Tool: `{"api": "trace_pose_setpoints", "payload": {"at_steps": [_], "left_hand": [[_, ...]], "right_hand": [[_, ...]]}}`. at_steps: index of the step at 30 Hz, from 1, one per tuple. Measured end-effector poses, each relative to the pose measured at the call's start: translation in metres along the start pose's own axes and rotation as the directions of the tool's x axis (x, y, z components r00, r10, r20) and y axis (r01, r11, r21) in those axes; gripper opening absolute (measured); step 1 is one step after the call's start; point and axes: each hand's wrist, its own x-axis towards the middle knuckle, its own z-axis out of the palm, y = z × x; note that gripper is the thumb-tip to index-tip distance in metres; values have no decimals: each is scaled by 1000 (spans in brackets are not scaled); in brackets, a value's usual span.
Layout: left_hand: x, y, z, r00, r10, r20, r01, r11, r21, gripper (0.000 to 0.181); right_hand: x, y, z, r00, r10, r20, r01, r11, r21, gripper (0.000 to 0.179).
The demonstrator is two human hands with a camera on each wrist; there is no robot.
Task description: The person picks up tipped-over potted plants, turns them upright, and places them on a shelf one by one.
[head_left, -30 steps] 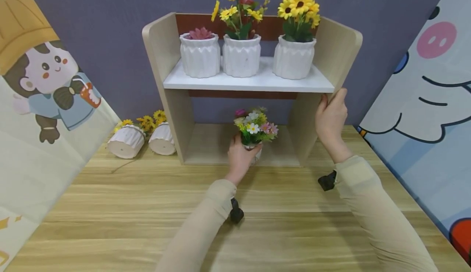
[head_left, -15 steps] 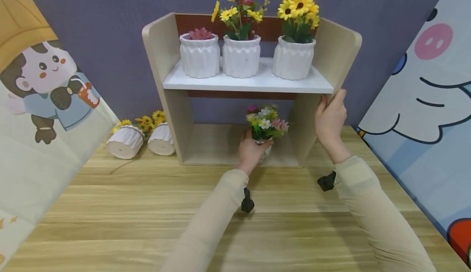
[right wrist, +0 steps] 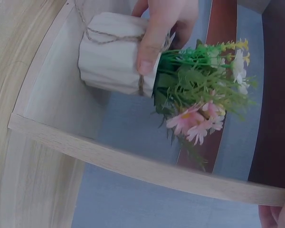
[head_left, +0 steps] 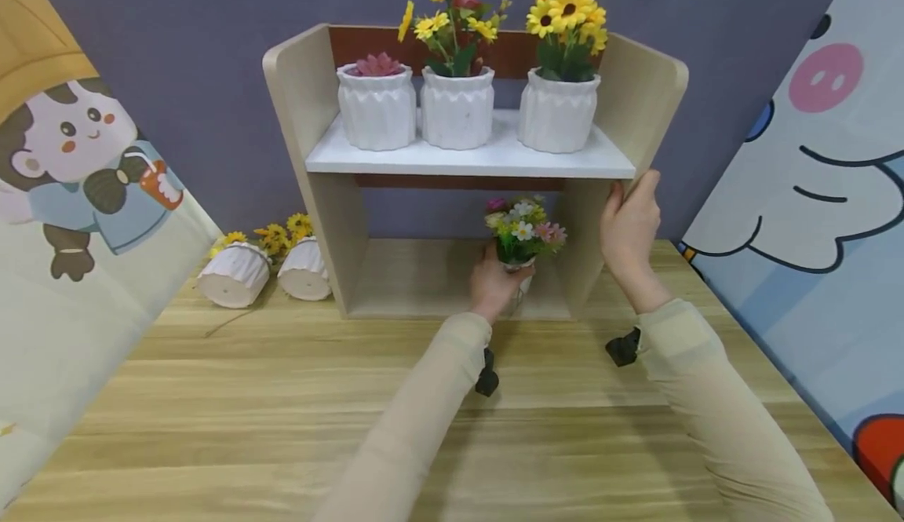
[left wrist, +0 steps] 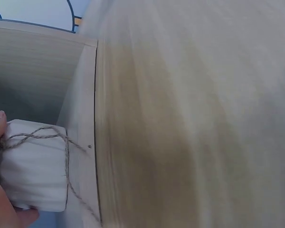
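Note:
My left hand (head_left: 492,282) grips a white flowerpot (left wrist: 35,166) near its rim, inside the lower level of a small two-tier shelf (head_left: 469,164). Twine is wound round the pot, its loose end trailing down. Pink, white and yellow flowers (head_left: 524,230) with green leaves spring from it. In the right wrist view the left thumb (right wrist: 149,52) lies across the pot's side, close to the rim. My right hand (head_left: 631,228) holds the front edge of the shelf's right side panel (right wrist: 147,173), just below the upper board; only its fingertips show in the right wrist view.
Three white pots stand on the upper board: one with a pink succulent (head_left: 379,65), two with yellow flowers (head_left: 568,12). Left of the shelf, two white pots (head_left: 235,275) with yellow flowers lie on their sides on the wooden table (head_left: 282,420). A purple-grey wall stands behind.
My left hand has carried the flowerpot rightward along the lower level, toward the right side panel. My right hand keeps its hold on the panel. The head view has shifted slightly.

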Motion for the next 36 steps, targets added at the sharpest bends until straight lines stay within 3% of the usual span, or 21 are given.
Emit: {"api": "trace_pose_setpoints", "payload": {"at_steps": [4,13,17,22,25,32,36], "left_hand": [[4,5,-3,998,-3,70,1,1000,28,77],[12,12,-10,975,28,219,-40,998,50,79],[10,10,-12,953,27,300,-47,997,60,90],[4,10,-18,927,-12,375,-41,990,135,102],[-2,11,-26,922,11,387,-94,976,196,104],[-13,9,-44,894,83,440,-256,901,349,98],[-19,3,-57,891,128,435,-293,895,336,83]], "right_hand": [[-1,-1,1,1000,-8,-2,8,1000,4,36],[-1,0,2,998,-46,-39,46,999,2,37],[-1,0,2,999,-37,-38,37,999,-1,37],[0,0,1,999,-27,-28,27,1000,2,37],[0,0,1,1000,-18,-25,18,1000,4,37],[0,-1,0,1000,18,-3,-18,1000,4,37],[-1,-2,-1,1000,20,1,-20,1000,9,37]]}}
